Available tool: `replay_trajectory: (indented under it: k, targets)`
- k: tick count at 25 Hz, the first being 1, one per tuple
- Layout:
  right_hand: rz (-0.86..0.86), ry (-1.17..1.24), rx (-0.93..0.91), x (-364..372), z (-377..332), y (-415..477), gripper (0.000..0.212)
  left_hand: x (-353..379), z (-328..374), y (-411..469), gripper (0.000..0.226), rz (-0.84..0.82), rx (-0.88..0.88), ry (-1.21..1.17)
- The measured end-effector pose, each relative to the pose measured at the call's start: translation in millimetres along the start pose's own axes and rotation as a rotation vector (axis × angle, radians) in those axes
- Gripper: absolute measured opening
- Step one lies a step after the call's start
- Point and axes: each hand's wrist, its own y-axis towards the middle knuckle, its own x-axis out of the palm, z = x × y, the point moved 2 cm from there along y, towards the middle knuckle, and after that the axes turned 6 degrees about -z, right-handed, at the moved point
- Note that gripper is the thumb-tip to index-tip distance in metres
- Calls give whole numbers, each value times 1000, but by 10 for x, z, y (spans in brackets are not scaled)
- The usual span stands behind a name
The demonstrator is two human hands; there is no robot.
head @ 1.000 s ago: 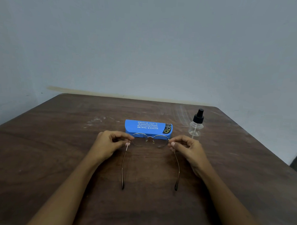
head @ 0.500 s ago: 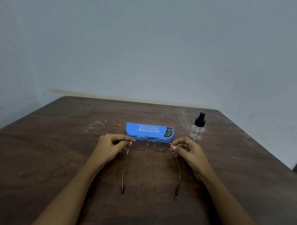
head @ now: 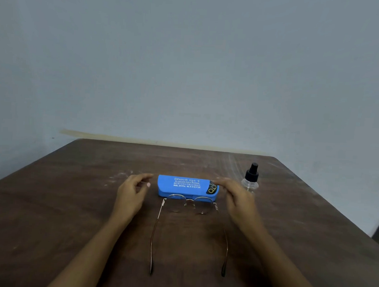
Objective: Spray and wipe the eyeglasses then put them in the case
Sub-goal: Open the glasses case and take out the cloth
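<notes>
Thin metal-framed eyeglasses (head: 189, 205) lie on the brown table (head: 62, 203), temples unfolded and pointing toward me. Just behind them is a closed blue case (head: 185, 185) with printed text. A small clear spray bottle (head: 250, 178) with a black nozzle stands to the case's right. My left hand (head: 133, 189) hovers at the case's left end, fingers apart, not touching it. My right hand (head: 234, 194) is blurred at the case's right end, fingertips over its corner; I cannot tell whether they touch it. Neither hand holds the glasses.
A pale grey wall rises behind the table's far edge. The table's right edge runs diagonally past the spray bottle. Faint white scuffs mark the wood behind and to the left of the case.
Both hands have let go of the glasses' hinges and moved forward to the ends of the blue case. The glasses now rest on the table.
</notes>
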Motion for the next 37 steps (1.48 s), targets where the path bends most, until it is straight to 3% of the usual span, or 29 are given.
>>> replay_trajectory:
  k: [6, 11, 18, 27, 30, 37]
  targets:
    - [-344, -206, 199, 103, 125, 417, 46, 141, -48, 211, 52, -322, -59, 7]
    - [-430, -191, 364, 253, 232, 508, 49, 232, -68, 285, 62, -365, -95, -45]
    - [-461, -241, 290, 374, 315, 663, 66, 382, -164, 495, 65, -356, -113, -103]
    - [-532, -295, 82, 542, 372, 963, 61, 527, -251, 660, 71, -353, -59, 109]
    - [-487, -283, 32, 597, 359, 967, 59, 540, -258, 665, 72, -360, -26, 187]
    - [-531, -444, -122, 595, 334, 954, 55, 563, -248, 677, 83, -369, -43, 208]
